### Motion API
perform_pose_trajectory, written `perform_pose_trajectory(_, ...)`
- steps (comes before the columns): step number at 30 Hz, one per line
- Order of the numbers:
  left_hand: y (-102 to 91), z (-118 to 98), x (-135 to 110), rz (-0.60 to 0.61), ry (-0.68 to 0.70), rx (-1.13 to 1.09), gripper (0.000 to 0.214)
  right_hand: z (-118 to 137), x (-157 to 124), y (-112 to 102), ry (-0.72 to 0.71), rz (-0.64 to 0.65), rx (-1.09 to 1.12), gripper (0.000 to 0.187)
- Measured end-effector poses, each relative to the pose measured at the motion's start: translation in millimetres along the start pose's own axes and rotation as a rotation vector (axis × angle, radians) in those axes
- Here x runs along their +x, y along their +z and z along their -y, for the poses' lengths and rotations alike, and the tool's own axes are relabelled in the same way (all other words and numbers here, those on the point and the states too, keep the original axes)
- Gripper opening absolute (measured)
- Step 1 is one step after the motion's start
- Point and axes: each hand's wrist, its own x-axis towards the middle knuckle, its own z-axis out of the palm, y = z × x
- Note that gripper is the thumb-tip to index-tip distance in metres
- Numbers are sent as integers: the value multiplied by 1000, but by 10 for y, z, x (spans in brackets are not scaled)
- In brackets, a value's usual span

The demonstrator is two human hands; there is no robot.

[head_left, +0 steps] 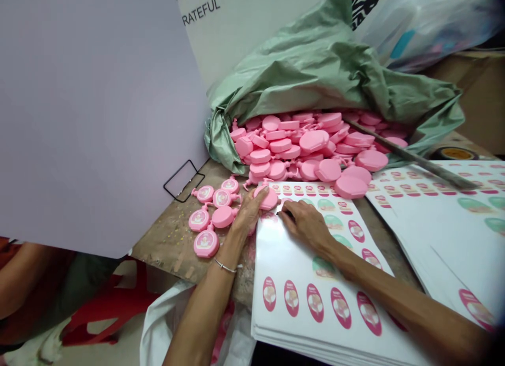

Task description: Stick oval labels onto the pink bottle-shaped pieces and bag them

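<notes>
My left hand grips a pink round plastic case at the top left corner of a white sticker sheet. My right hand lies on that sheet beside it, its fingertips pinched against the paper near the top row of small pink stickers; what they hold is too small to see. Oval pink stickers run along the sheet's near edge. Several pink cases with round stickers on them lie in a cluster left of my left hand.
A green plastic bag spills a big heap of plain pink cases onto the worn wooden table. More sticker sheets lie at the right. A large lilac board stands at the left. Another person's arm shows at lower left.
</notes>
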Motion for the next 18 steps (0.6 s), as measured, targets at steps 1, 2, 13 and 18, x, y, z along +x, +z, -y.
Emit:
perform_pose_trajectory(1, -4, -7, 4, -3, -13, 2, 36, -1, -1, -3, 2, 9, 22, 18)
perform_pose_trajectory(2, -7, -15, 8, -4, -26, 4, 36, -1, -2, -4, 3, 12, 31, 18)
perform_pose_trajectory(13, 19, -39, 18, -25, -75, 8, 30, 15, 15, -5, 58, 24, 82, 17)
perform_pose_trajectory(18, -45, -49, 79, -6, -92, -19, 31, 84, -8, -14, -76, -91, -78, 22)
